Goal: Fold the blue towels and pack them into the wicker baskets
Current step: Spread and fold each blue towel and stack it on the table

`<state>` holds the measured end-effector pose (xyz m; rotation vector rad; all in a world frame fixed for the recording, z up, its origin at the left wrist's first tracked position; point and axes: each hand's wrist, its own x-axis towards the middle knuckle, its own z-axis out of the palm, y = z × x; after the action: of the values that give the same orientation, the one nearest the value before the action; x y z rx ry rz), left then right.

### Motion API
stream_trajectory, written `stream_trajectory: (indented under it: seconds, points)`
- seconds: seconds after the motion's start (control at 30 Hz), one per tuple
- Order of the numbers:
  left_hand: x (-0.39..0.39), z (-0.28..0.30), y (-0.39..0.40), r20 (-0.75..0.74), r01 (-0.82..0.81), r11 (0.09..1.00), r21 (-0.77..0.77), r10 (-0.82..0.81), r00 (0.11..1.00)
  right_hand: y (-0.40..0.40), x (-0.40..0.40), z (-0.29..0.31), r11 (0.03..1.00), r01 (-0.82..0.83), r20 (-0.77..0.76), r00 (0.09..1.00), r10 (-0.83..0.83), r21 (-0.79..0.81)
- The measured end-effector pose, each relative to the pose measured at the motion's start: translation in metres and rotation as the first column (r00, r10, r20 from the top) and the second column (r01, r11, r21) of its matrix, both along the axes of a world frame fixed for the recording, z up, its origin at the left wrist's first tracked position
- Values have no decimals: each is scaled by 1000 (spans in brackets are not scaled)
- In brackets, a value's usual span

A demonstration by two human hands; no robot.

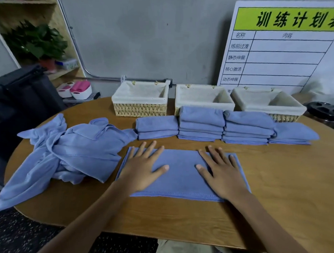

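Note:
A blue towel (182, 175) lies folded flat into a rectangle on the wooden table (278, 188) right in front of me. My left hand (143, 168) presses flat on its left half with fingers spread. My right hand (220, 171) lies flat on its right half. A heap of unfolded blue towels (68, 152) sits to the left. Behind the flat towel, folded blue towels (202, 123) stand in a row of several stacks. Three fabric-lined wicker baskets (140, 99) (203, 98) (267, 102) line the table's far edge, and no towels show inside them.
A white board with a green header (284, 46) leans on the wall at the back right. A dark bag (23, 97) sits left of the table, near a shelf with a plant (36, 42). A black round tray (326, 109) is at the far right.

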<state>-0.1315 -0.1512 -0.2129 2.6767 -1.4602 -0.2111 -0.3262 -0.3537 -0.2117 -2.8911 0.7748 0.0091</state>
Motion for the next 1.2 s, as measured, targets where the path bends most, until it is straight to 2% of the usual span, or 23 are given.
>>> stream_trajectory:
  seconds: [0.13, 0.27, 0.37, 0.47, 0.53, 0.57, 0.6, 0.67, 0.73, 0.83, 0.9, 1.03, 1.1, 1.2]
  points:
    - [8, 0, 8, 43, 9, 1000, -5, -8, 999, -5, -5, -2, 998, 39, 5, 999, -39, -43]
    - [16, -3, 14, 34, -21, 1000, -18, 21, 999, -15, -19, -3, 983, 181, 38, 983, -181, -4]
    - [14, -2, 15, 43, -37, 999, 9, 37, 998, -20, -32, -1, 942, 333, 136, 936, -325, -37]
    - [12, 7, 12, 146, -10, 997, 72, -1, 989, -19, -47, 4, 912, 395, 240, 901, -362, -108]
    - [9, 21, 4, 241, 61, 992, 115, -87, 967, -20, -54, 8, 918, 394, 246, 895, -372, -45]
    - [5, 29, -4, 237, 113, 988, 110, -136, 962, -23, -58, 9, 921, 388, 248, 890, -382, 24]
    - [1, 36, -17, 187, 168, 982, 82, -181, 966, -26, -60, 10, 922, 373, 268, 882, -387, 105]
    - [-19, 51, -57, -67, 242, 969, -56, -245, 967, -36, -66, 12, 898, 311, 345, 844, -412, 312]
    - [-45, 60, -112, -316, 256, 944, -209, -313, 896, -49, -73, 16, 826, 197, 412, 791, -452, 527]
    - [-87, 63, -201, -454, 316, 912, -262, -405, 794, -72, -93, 22, 714, 16, 472, 740, -479, 700]
    - [-107, 63, -252, -503, 390, 891, -233, -453, 736, -91, -108, 22, 690, -21, 485, 727, -486, 723]
    - [-132, 57, -311, -573, 485, 846, -220, -515, 638, -127, -141, 21, 719, 40, 513, 674, -531, 693]
    - [-141, 57, -328, -582, 472, 835, -282, -540, 608, -136, -160, 21, 717, 64, 509, 661, -551, 694]
    - [-147, 53, -338, -571, 437, 819, -372, -573, 588, -139, -180, 14, 712, 64, 478, 698, -533, 700]
